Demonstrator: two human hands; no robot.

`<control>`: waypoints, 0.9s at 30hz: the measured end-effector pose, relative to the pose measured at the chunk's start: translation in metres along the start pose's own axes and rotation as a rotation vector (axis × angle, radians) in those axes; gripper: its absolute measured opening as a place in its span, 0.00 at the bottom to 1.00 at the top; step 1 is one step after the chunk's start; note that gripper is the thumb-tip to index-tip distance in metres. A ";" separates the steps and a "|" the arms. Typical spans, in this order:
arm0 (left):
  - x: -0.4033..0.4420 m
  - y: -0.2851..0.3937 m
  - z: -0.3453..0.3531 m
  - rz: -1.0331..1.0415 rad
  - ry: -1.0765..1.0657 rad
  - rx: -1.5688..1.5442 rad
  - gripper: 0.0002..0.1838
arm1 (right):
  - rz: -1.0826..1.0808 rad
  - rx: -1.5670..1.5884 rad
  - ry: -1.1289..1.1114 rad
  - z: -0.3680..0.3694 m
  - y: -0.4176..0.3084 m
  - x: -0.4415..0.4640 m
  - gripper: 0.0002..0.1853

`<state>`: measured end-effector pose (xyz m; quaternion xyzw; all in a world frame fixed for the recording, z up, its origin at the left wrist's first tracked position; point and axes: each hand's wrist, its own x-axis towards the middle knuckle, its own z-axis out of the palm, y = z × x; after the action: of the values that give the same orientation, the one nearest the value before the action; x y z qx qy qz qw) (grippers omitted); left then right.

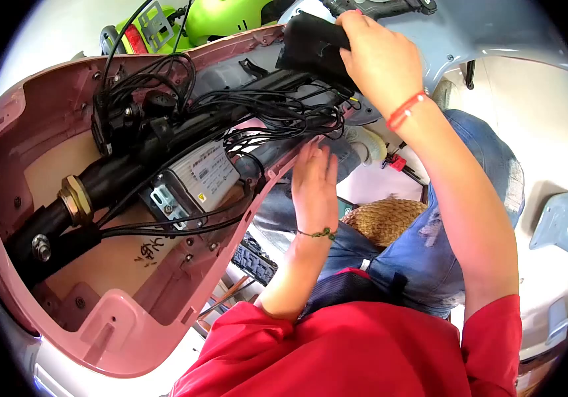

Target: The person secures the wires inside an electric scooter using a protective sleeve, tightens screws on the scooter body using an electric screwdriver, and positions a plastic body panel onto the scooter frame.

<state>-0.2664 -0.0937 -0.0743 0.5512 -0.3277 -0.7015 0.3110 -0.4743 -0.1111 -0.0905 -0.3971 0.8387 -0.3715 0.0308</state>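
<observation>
My right hand (383,56) grips the edge of a black, flat, flexible-looking piece (307,45) at the top of the scooter body; its exact kind I cannot make out. With fingers stretched out and together, my left hand (315,185) lies against the near rim of the pink scooter shell (228,261). Inside the shell, a bundle of black cables (277,112) runs over a black steering tube (115,175) with a brass-coloured nut (75,200). A silver controller box (201,173) with a white label sits beside the tube.
Beyond the shell is a bright green scooter part (224,20). A grey-blue body panel (482,30) spans the upper right, with a black tool-like object (390,6) on it. Between my legs is a woven seat (386,221). A grey plastic part (559,221) lies right.
</observation>
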 end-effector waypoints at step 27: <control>0.059 0.022 0.025 0.104 -0.127 -0.132 0.29 | 0.080 0.415 -0.212 0.035 -0.017 -0.005 0.15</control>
<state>-0.3008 -0.1507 -0.0855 0.4662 -0.3282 -0.7379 0.3612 -0.4476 -0.1356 -0.1062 -0.3854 0.7514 -0.4907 0.2144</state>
